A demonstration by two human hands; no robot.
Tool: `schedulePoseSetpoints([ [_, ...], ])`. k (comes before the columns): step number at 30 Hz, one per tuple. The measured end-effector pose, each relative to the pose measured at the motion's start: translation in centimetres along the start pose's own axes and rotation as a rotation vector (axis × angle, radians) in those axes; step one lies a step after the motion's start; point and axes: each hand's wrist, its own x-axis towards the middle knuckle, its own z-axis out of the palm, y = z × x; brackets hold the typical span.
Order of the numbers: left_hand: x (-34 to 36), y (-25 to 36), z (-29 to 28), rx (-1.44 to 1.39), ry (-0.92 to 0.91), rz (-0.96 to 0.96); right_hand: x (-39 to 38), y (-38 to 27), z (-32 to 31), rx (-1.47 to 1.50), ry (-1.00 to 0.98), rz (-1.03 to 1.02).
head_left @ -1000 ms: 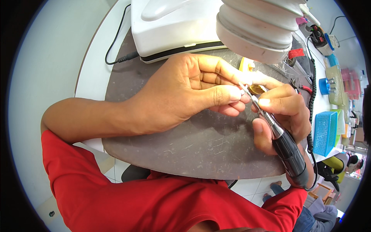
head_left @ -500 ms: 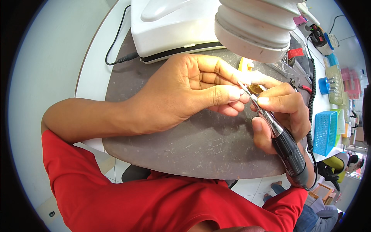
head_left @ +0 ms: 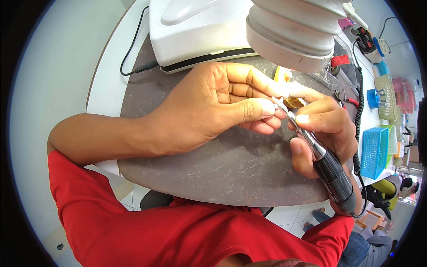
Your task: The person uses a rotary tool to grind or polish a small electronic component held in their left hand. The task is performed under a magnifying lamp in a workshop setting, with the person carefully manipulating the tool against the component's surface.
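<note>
My right hand (head_left: 331, 122) is closed in a pen-like grip around a rotary handpiece (head_left: 327, 164), black at the body and silver toward its tip. The slim tip points up and left to the fingertips of my left hand (head_left: 222, 104). Thumb and forefinger of that hand are pinched together on something tiny and pale that I cannot make out. The fingertips of both hands nearly meet, above a brown-gold rounded piece (head_left: 293, 103) partly hidden by them. Just behind them stands a yellow block (head_left: 281, 73).
A white ribbed hose nozzle (head_left: 291, 44) hangs close over my hands. Behind is a white machine (head_left: 200, 42) with a black cord. Along the right lie red-handled pliers (head_left: 351, 102), a blue bur stand (head_left: 376, 98), a blue basket (head_left: 373, 153) and a coiled cable (head_left: 358, 111). The grey worktop (head_left: 222, 173) is scratched.
The handpiece and its tip have shifted very slightly at my left fingertips. My left hand stays nearly still. A person at the lower right has moved a little.
</note>
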Motion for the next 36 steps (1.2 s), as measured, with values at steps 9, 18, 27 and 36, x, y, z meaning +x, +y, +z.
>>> schedulePoseSetpoints([
  [9, -0.06, 0.03, -0.07, -0.007, -0.001, 0.0, -0.18, -0.28, 0.01, 0.019, 0.038, 0.032],
  [18, -0.06, -0.02, -0.06, 0.012, 0.011, 0.015, -0.07, 0.0, 0.13, 0.015, 0.019, 0.003],
  [27, -0.01, 0.02, -0.02, -0.006, 0.011, 0.005, 0.01, 0.17, 0.1, 0.002, 0.009, -0.019],
  [36, -0.14, 0.13, 0.13, 0.009, 0.026, 0.001, 0.24, 0.02, -0.01, 0.005, 0.002, -0.026],
])
